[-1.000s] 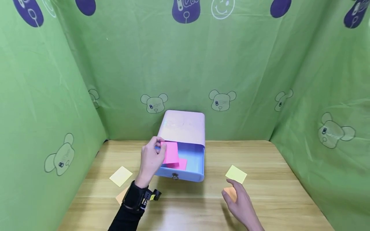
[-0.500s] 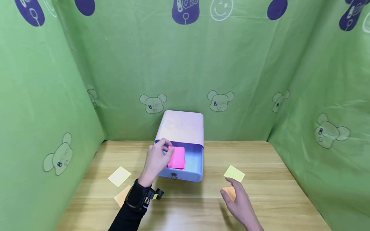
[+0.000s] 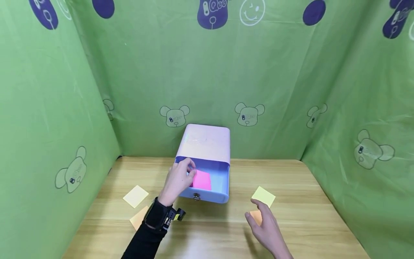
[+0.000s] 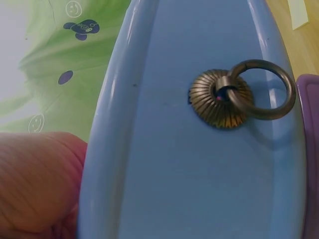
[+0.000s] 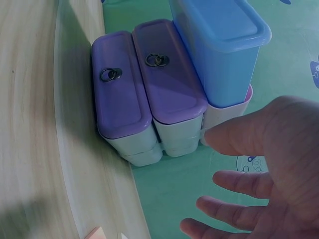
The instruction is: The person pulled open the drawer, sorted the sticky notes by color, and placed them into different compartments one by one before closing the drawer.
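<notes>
Inside the pulled-out blue drawer point(image 3: 220, 178), my left hand point(image 3: 178, 179) pinches a pink sticky note point(image 3: 202, 180) at its left edge with thumb and fingers. The note is low in the drawer, behind the front panel, and overlaps other pink paper there. In the left wrist view, the drawer front point(image 4: 199, 174) with its brass ring pull point(image 4: 264, 89) hides the fingertips. My right hand point(image 3: 267, 230) hovers over the table with fingers spread and holds nothing. Close to it are a yellow-green sticky note point(image 3: 263, 196) and an orange sticky note point(image 3: 256, 217), partly covered by the hand.
The pale cabinet point(image 3: 205, 142) stands against the green curtain point(image 3: 207, 72) at the back. Two shut purple drawers point(image 5: 122, 84) show below the blue one in the right wrist view. A pale yellow note point(image 3: 136, 196) and an orange one point(image 3: 139, 217) lie left on the wooden table point(image 3: 207, 233).
My left hand has moved right and down into the drawer, lowering the pink sticky note from above the rim. The right hand has stayed nearly in place.
</notes>
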Demonstrator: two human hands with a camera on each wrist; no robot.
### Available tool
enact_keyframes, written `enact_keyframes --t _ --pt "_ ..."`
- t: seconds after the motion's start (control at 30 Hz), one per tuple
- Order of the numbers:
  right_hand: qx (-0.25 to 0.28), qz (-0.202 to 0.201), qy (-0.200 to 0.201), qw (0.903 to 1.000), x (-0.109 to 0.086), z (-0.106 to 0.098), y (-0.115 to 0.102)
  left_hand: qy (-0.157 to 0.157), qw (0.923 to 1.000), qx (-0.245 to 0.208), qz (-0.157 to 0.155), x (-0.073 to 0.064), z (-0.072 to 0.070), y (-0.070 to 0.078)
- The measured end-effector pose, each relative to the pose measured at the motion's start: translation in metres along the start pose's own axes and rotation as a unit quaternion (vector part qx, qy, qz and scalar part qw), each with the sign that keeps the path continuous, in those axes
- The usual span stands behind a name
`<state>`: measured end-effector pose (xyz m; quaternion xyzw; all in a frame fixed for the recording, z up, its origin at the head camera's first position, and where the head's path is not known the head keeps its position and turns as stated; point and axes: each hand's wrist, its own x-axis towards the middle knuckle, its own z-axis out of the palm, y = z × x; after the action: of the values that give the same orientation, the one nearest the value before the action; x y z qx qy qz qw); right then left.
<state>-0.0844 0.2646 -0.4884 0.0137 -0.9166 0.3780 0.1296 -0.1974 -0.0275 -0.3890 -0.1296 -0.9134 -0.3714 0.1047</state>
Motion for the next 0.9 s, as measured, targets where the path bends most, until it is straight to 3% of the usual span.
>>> enact_keyframes --t 0.27,0.53,0.73,0.9 --pt "-0.001 0.000 0.004 1.0000 0.002 -0.003 0.000 -0.020 0.9994 -0.030 -0.001 0.001 -0.006 0.002" --pt "0.004 -0.022 0.027 0.9994 0.004 -0.011 -0.002 -0.026 0.9991 -0.025 0.022 0.001 -0.026 0.008" --pt "0.022 -0.022 0.031 0.9990 0.006 -0.019 -0.012 -0.030 0.9987 0.004 0.042 0.008 -0.040 0.009" --pt "0.021 -0.046 0.060 0.9969 0.008 -0.023 -0.024 -0.044 0.9961 0.039 0.065 0.020 -0.049 0.009"
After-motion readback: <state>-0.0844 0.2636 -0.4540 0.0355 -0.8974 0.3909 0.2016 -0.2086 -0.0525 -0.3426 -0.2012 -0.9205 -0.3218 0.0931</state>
